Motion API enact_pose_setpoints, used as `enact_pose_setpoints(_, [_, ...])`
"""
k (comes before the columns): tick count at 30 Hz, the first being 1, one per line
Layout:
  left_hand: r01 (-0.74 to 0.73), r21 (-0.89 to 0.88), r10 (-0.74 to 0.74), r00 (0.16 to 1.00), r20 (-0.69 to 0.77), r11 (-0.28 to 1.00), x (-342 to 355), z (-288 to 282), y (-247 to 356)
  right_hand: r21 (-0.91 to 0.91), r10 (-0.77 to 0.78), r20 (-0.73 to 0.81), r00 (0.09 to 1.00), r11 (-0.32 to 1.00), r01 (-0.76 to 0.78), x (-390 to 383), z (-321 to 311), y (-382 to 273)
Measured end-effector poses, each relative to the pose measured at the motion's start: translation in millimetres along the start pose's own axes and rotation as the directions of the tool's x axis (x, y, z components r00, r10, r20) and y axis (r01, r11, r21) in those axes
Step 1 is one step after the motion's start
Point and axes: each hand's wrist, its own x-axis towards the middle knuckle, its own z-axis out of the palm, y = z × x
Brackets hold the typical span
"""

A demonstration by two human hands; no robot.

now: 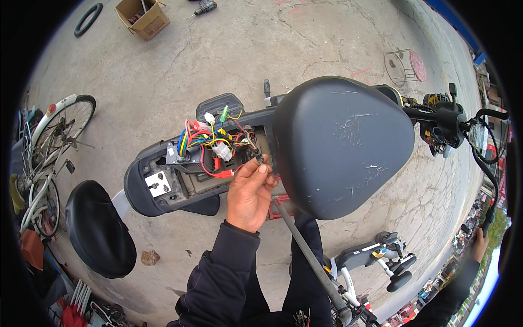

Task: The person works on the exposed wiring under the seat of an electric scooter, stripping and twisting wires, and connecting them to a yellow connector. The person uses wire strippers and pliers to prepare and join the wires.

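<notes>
My left hand (251, 193) pinches a small black connector (258, 157) between thumb and fingertips, at the edge of the open compartment of an electric scooter. Beside it spills a bundle of coloured wires (199, 133) with white, green and red plugs; a red connector (224, 174) lies just left of my fingers. A metal controller box (182, 155) sits among the wires. The scooter's black seat (343, 147), its cover cracked, is right of the compartment. At the far right my right hand (480, 245) is closed round the handlebar grip (488, 220), partly hidden at the picture's rim.
A loose black seat (101, 229) and a white bicycle (52, 141) are at the left. A cardboard box (143, 19), a power drill (205, 6) and a wire-framed stool (403, 66) stand farther off. A metal pole (308, 250) slants past my legs near another small scooter (362, 256).
</notes>
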Motion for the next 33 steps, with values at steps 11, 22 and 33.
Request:
enact_pose_setpoints(11, [-0.068, 0.375, 0.113, 0.989, -0.099, 0.925, -2.0, -17.6, -3.0, -0.014, 0.006, -0.003, 1.0, 1.0, -0.006, 3.0, -4.0, 3.1])
enact_pose_setpoints(22, [-0.091, 0.467, 0.11, 0.994, -0.015, 0.88, -13.3, -16.7, 11.3, -0.02, 0.009, -0.006, 1.0, 1.0, -0.009, 8.1, -8.9, 8.2])
enact_pose_setpoints(33, [-0.115, 0.484, 0.135, 0.991, -0.006, 0.867, -22.6, -22.1, 11.2, -0.038, -0.004, 0.017, 1.0, 0.999, 0.004, 11.5, -12.2, 12.1])
